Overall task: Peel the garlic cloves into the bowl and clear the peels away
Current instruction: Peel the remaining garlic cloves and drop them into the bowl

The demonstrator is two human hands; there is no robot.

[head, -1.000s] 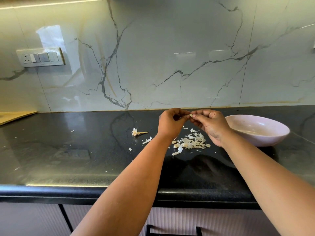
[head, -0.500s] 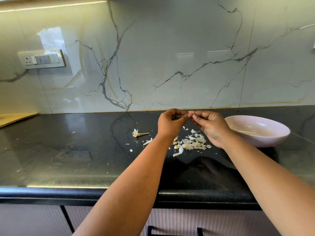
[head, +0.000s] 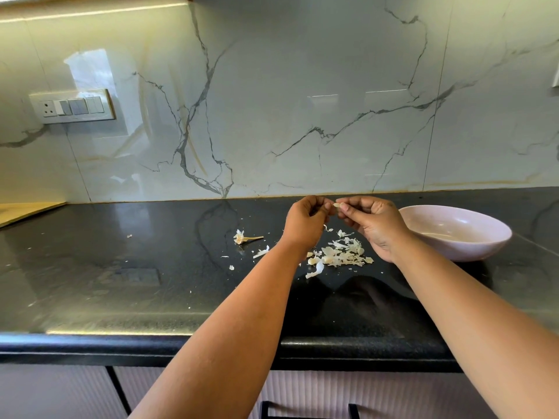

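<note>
A small pale garlic clove is held above the black counter between both hands. My left hand pinches it with curled fingers, and my right hand pinches it from the other side. Under the hands lies a heap of white garlic peels. The pale pink bowl stands on the counter just right of my right hand; its contents are hard to make out.
A garlic stem with root end lies left of the hands, with scattered peel bits around it. A wooden board's corner shows at far left. The marble wall carries a switch plate. The counter's front edge runs below.
Both hands stay together over the peel heap, with small finger movements on the clove. The view has tilted slightly; nothing else has moved.
</note>
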